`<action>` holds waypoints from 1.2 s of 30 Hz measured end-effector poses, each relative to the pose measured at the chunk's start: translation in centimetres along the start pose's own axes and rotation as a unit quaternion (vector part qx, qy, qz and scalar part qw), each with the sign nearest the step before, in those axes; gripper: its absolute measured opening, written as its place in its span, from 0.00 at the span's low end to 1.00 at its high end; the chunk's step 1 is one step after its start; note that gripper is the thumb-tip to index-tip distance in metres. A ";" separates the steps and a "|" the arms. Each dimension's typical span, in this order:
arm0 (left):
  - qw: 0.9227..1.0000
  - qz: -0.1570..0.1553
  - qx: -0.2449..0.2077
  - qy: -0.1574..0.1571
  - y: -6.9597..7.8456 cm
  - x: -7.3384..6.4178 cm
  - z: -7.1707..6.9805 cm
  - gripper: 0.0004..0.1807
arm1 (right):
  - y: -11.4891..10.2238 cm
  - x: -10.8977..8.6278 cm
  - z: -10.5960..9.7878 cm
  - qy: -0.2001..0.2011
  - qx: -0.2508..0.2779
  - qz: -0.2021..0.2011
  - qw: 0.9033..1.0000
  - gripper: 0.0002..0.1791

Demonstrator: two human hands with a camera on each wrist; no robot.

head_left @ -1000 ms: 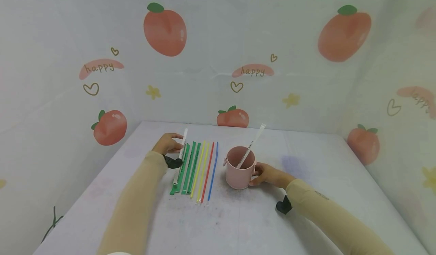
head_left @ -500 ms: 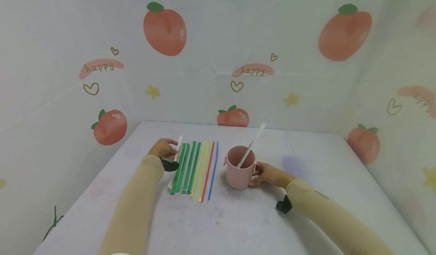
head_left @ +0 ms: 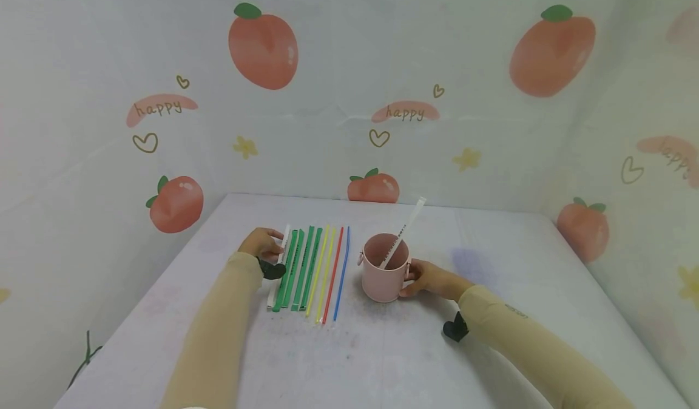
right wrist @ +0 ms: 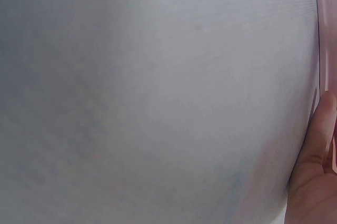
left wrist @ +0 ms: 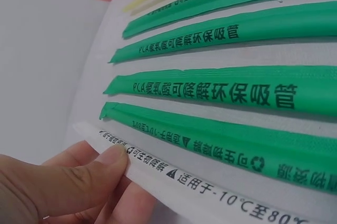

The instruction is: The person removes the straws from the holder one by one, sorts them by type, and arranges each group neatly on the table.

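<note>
At the left end of the row, my left hand (head_left: 263,243) pinches a white paper-wrapped straw (left wrist: 197,190) near its far end, thumb on top and fingers beneath. The straw lies alongside several green-wrapped straws (left wrist: 210,91) printed with black characters. My right hand (head_left: 437,281) grips the side of a small pink bucket (head_left: 381,286) at its ear, thumb low against the wall. Another white wrapped straw (head_left: 413,216) leans out of the bucket toward the back right. In the right wrist view, just the thumb side of the hand and a strip of pink wall show.
Right of the green straws lie yellow straws (head_left: 319,272), a red straw (head_left: 332,281) and a blue straw (head_left: 341,278), roughly parallel. The white-covered table (head_left: 327,372) meets a peach-print cloth (head_left: 327,75) behind. Black wrist straps (head_left: 455,328) sit on both sleeves.
My left hand has moved slightly left and down with the white straw, from over the green straws to the row's left end. The right hand and bucket have stayed in place.
</note>
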State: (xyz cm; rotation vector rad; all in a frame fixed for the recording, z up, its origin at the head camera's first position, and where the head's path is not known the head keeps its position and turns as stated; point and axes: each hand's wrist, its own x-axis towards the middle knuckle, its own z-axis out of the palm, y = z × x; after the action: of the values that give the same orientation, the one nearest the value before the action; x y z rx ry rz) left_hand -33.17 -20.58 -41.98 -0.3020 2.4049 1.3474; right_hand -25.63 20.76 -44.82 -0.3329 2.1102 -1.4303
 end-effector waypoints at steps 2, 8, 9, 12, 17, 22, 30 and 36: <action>1.000 -0.005 0.001 0.004 0.0 -0.1 0.1 0.25 | 0.0 0.0 0.0 0.002 0.001 0.001 1.000 0.39; 1.000 -0.006 0.015 0.012 -0.1 -0.1 0.4 0.25 | 0.2 0.2 -0.1 0.003 -0.001 0.002 1.000 0.39; 1.000 -0.007 0.017 0.013 -0.1 0.0 0.4 0.25 | 0.2 0.2 -0.1 0.002 -0.002 0.002 1.000 0.39; 1.000 -0.010 0.015 0.017 -0.2 0.1 0.5 0.24 | 0.3 0.2 -0.1 0.000 -0.005 0.002 1.000 0.39; 1.000 -0.013 0.009 0.024 -0.2 0.0 0.7 0.24 | 0.3 0.2 -0.1 0.002 -0.007 0.004 1.000 0.39; 0.999 -0.021 0.005 0.035 -0.2 0.3 0.8 0.24 | 0.2 0.1 -0.2 0.004 -0.008 0.005 1.000 0.40; 0.998 -0.043 -0.015 0.041 -0.5 0.8 0.9 0.24 | 0.3 0.1 -0.2 0.003 -0.007 0.001 1.000 0.39; 0.997 -0.046 -0.039 0.038 -0.6 0.7 0.9 0.24 | 0.2 0.1 -0.1 0.007 -0.010 0.007 1.000 0.39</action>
State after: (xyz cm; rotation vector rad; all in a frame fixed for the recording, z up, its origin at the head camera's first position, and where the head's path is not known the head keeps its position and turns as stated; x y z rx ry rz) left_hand -33.45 -20.09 -43.15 -0.4878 2.3725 1.4132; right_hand -25.76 20.87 -45.01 -0.3158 2.1349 -1.4085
